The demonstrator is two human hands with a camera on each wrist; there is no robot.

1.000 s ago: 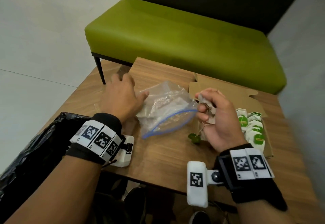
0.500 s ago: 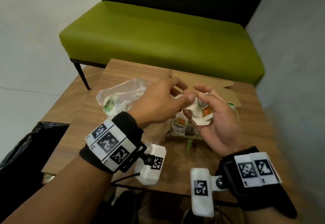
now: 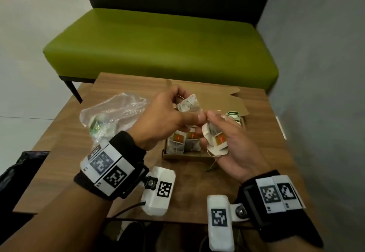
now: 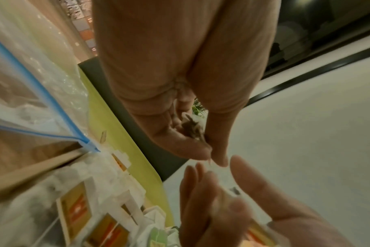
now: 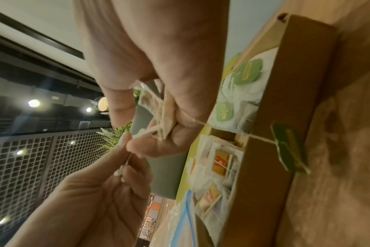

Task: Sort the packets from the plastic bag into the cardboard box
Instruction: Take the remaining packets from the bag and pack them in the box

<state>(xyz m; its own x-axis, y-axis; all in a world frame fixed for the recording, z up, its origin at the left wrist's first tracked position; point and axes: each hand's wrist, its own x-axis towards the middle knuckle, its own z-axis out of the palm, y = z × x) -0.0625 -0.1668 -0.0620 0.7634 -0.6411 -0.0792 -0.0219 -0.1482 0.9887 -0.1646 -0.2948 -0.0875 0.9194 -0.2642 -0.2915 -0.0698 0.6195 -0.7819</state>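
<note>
Both hands up over the cardboard box [image 3: 221,101], working tea-bag packets apart.

L hand [image 3: 164,113]: fingers curled, pinching one pale packet [image 3: 188,103] above the box's far half. Looks held high to draw it clear of the strings on the rest.

R hand [image 3: 233,149]: palm up, fingers half curled, cradling a small bunch of orange-tag packets [image 3: 216,141] over the box's near right corner. Likely acting as a holding tray while L picks singles off. A green tag [image 5: 289,148] on a string hangs from this hand down outside the box's near wall; snag risk, I'd say.

Box: orange-tag packets [image 3: 184,141] stacked in near part, green-tag packets [image 3: 234,116] in far right part, so sorting is by tag colour. Lid flap lies open behind the box.

Plastic bag [image 3: 112,113]: left of box on the wooden table [image 3: 122,182], blue zip rim open toward the box, a few packets inside still.

Room: table left of the box taken by the bag; right of the box bare wood to the table edge. Green bench [image 3: 158,50] behind the box, well apart.
</note>
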